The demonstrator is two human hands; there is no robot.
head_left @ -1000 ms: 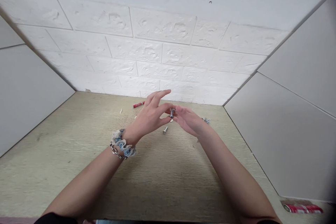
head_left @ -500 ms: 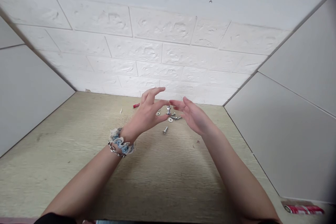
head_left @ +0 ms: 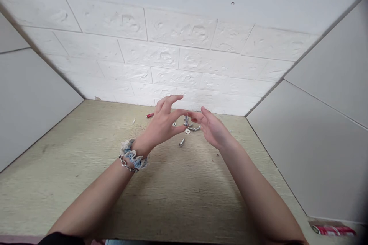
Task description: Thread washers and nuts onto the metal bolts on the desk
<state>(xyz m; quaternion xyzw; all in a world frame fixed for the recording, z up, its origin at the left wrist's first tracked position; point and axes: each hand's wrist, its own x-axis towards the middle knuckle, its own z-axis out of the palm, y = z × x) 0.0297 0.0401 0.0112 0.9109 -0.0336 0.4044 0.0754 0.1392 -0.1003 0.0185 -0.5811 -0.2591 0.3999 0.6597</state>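
Note:
My left hand [head_left: 164,123] is raised above the wooden tabletop [head_left: 86,168], with thumb and forefinger pinched on a small silver bolt [head_left: 186,120] and the other fingers fanned upward. A blue-white scrunchie and a chain bracelet [head_left: 130,157] circle that wrist. My right hand [head_left: 212,128] hovers just right of the bolt, fingers loosely spread, fingertips close to the bolt's top. Whether they touch it I cannot tell. Below the hands lie loose bolts [head_left: 181,142] and a washer [head_left: 187,131].
A red cylinder [head_left: 149,115] lies near the white brick-pattern back wall [head_left: 172,53]. Grey panels close in the left and right sides [head_left: 322,138]. A red-and-white packet [head_left: 333,230] sits at the lower right corner. A few more small metal parts [head_left: 197,128] lie behind the hands.
One second ago both hands met on the bolt. My right hand has since drawn back a little to the right and its fingers have spread; my left hand keeps the bolt pinched.

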